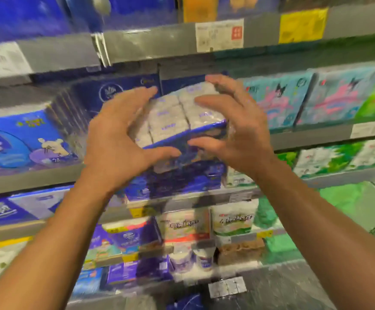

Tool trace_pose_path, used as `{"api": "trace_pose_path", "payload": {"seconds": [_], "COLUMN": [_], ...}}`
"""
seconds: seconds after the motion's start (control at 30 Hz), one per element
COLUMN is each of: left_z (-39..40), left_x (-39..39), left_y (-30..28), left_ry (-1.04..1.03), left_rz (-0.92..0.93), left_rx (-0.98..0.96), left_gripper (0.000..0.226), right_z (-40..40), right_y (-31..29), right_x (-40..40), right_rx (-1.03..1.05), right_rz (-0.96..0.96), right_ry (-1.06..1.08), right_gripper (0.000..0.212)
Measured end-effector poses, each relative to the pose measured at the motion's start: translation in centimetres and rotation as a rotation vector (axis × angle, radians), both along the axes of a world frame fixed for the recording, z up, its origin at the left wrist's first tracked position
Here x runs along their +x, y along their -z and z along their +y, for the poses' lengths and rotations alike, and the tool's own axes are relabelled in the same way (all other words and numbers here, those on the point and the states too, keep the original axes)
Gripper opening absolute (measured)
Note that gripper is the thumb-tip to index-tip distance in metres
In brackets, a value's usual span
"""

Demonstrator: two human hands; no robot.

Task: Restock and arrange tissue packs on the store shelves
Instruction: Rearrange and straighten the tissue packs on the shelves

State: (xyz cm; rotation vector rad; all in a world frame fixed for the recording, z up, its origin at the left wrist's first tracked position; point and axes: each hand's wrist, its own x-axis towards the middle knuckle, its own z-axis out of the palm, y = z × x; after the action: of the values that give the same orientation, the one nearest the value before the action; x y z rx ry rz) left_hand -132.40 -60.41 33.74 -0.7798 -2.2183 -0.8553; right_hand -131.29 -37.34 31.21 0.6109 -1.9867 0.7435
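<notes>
A blue tissue multipack with several small white packs showing on top is tilted in front of the second shelf. My left hand holds its left side, fingers over the top and thumb under the front edge. My right hand grips its right side, fingers spread over the top corner and thumb on the front. The frame is blurred by motion. Another blue pack lies just below it on the shelf.
Blue tissue packs fill the shelf to the left, teal cartoon-printed packs and green ones to the right. Price labels hang on the upper shelf rail. Lower shelves hold more packs and rolls.
</notes>
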Motion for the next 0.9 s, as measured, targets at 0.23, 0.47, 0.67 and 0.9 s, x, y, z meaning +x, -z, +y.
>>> {"api": "trace_pose_path", "payload": {"seconds": [0.23, 0.47, 0.67, 0.9], "left_z": [0.3, 3.6, 4.6, 3.8], "left_x": [-6.5, -10.1, -10.3, -4.3], "left_y": [3.0, 3.5, 5.0, 13.0], "left_ry": [-0.072, -0.012, 0.025, 0.018], "left_rz": [-0.128, -0.112, -0.152, 0.078], "left_rx": [0.181, 0.197, 0.309, 0.278], "left_gripper": [0.087, 0.058, 0.056, 0.049], "right_z": [1.0, 3.0, 2.6, 0.1], "right_y": [-0.6, 1.0, 1.5, 11.1], "right_x": [-5.0, -7.7, -8.3, -1.5], "right_rx": [0.085, 0.259, 0.274, 0.182], "right_rz": [0.000, -0.036, -0.087, 0.183], "right_ry": [0.184, 0.567, 0.659, 0.480], "right_gripper": [0.057, 0.055, 0.055, 0.030]}}
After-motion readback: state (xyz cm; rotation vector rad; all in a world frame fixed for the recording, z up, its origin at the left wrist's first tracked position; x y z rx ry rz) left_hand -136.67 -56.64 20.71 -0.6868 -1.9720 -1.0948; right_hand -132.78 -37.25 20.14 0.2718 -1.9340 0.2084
